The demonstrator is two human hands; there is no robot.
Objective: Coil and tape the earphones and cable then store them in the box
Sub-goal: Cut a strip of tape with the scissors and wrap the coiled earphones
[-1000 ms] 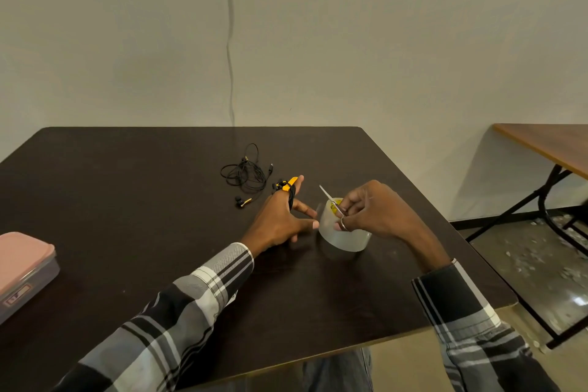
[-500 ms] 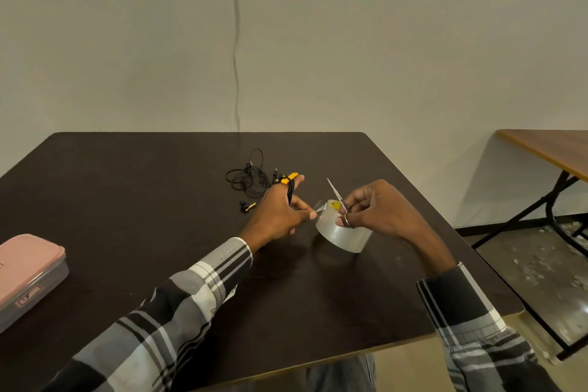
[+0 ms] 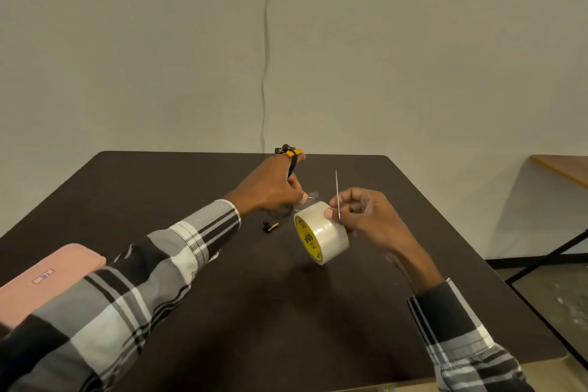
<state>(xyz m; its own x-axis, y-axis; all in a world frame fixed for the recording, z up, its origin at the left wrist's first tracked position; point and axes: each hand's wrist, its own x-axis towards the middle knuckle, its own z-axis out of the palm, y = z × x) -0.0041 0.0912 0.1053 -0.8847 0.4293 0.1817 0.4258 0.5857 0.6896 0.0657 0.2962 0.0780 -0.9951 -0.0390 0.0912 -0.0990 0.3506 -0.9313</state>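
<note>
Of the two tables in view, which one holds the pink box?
The dark brown table in front of the person; the pink box sits at its left edge. The lighter wooden table at far right shows only a corner.

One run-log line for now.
left hand: pinches tape end | right hand: holds tape roll, scissors | box: closed

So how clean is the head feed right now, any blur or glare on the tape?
Head view: tape roll fairly sharp with a mild sheen; pulled tape end nearly invisible; right hand casts a soft shadow on the table; wide-angle bending at the edges.
</note>
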